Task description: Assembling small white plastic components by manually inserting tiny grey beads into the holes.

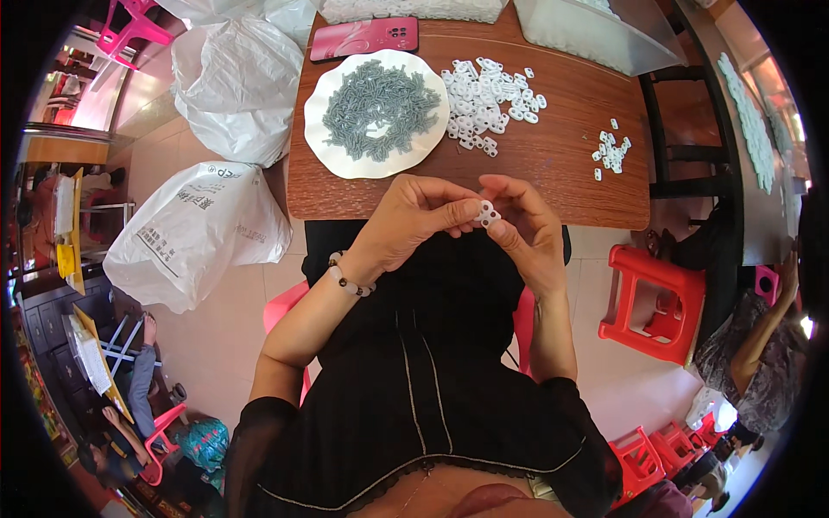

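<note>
Close to the table's near edge, my left hand (413, 217) and my right hand (528, 231) meet over my lap. Between their fingertips is a small white plastic piece with round holes (488, 213). Both hands pinch it, the left by its left side and the right from below. Just beyond them a wavy-rimmed white plate (319, 129) holds a heap of small grey rod-like pieces (380, 95). Right of the plate lies a pile of similar white pieces with holes (484, 95). A smaller group of white pieces (613, 154) lies farther right.
The brown wooden table (553, 186) also bears a pink phone (365, 39) and a translucent bin (596, 39) at the back. White plastic sacks (194, 233) stand on the left floor. A red stool (654, 306) is at right. Other people sit at both sides.
</note>
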